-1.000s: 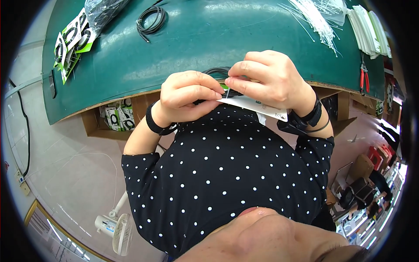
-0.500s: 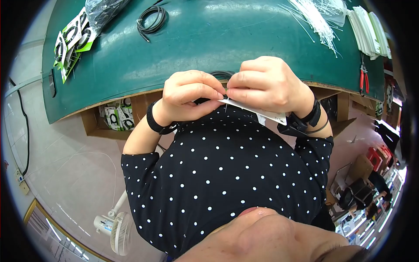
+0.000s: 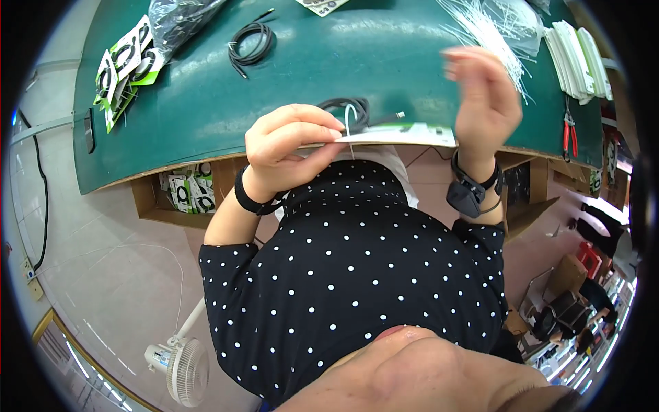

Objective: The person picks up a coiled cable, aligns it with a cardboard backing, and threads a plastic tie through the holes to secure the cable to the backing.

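A white and green packaging card [image 3: 415,135], seen nearly edge-on, is pinched at its left end by the closed fingers of my left hand [image 3: 290,145]. Against its far side lies a coiled black cable [image 3: 362,115], with one plug end sticking out to the right. A white cable tie [image 3: 348,118] stands in a loop at the coil, its tail hanging below the card. My right hand [image 3: 486,103] is raised off the card, near the pile of white cable ties [image 3: 486,38]. Motion smears its fingers, and I cannot see anything in them.
A loose black cable coil [image 3: 250,48] and carded cables [image 3: 127,65] beside a grey plastic bag [image 3: 180,24] lie on the green table [image 3: 309,69]. Stacked cards [image 3: 573,62] and red-handled pliers [image 3: 569,134] are at right. Below the edge stands a cardboard box [image 3: 154,199].
My right hand has let go at the card and moved right and away toward the cable ties. My left hand keeps its pinch. The cable tie loop and coil now show.
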`<state>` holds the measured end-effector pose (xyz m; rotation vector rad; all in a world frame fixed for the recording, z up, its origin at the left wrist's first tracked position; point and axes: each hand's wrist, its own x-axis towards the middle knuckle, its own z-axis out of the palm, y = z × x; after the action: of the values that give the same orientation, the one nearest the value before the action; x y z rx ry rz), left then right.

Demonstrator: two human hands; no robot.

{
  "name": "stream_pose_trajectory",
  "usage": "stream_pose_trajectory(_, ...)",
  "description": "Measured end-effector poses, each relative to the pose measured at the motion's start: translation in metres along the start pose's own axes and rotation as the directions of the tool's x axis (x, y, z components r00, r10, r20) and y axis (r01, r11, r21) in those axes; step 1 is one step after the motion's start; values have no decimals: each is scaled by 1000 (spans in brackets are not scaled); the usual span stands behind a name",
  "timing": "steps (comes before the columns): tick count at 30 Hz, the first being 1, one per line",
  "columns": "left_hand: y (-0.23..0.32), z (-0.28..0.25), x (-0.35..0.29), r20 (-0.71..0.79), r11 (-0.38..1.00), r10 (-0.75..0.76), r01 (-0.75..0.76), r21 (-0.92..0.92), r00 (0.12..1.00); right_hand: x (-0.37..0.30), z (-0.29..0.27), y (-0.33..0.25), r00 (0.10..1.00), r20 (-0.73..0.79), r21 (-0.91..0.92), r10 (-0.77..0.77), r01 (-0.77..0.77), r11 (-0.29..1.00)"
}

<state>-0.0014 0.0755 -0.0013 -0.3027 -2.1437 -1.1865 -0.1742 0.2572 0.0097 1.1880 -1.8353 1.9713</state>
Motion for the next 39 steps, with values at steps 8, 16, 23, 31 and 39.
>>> stream_pose_trajectory(8, -7, 2, 1, -231, 973, 38, 16, 228, 972, -57, 45, -18, 901, 347, 239, 262, -355, 904)
stream_pose_trajectory(16, -11, -2, 1, -233, 948, 108, -29, 318, 966, -54, 60, -15, 726, 518, 307, 452, -651, 694)
stream_pose_trajectory(23, -13, -2, -4, -238, 943, 150, -66, 326, 959, -63, 35, -4, 665, 710, 207, 231, -512, 834)
stream_pose_trajectory(31, -14, 3, -5, -155, 925, 262, -201, 323, 953, -50, 47, -23, 527, 589, 266, 613, -842, 469)
stream_pose_trajectory(39, -23, 8, -6, -208, 973, 118, -72, 219, 971, -51, 46, -20, 500, 645, 254, 578, -854, 454)
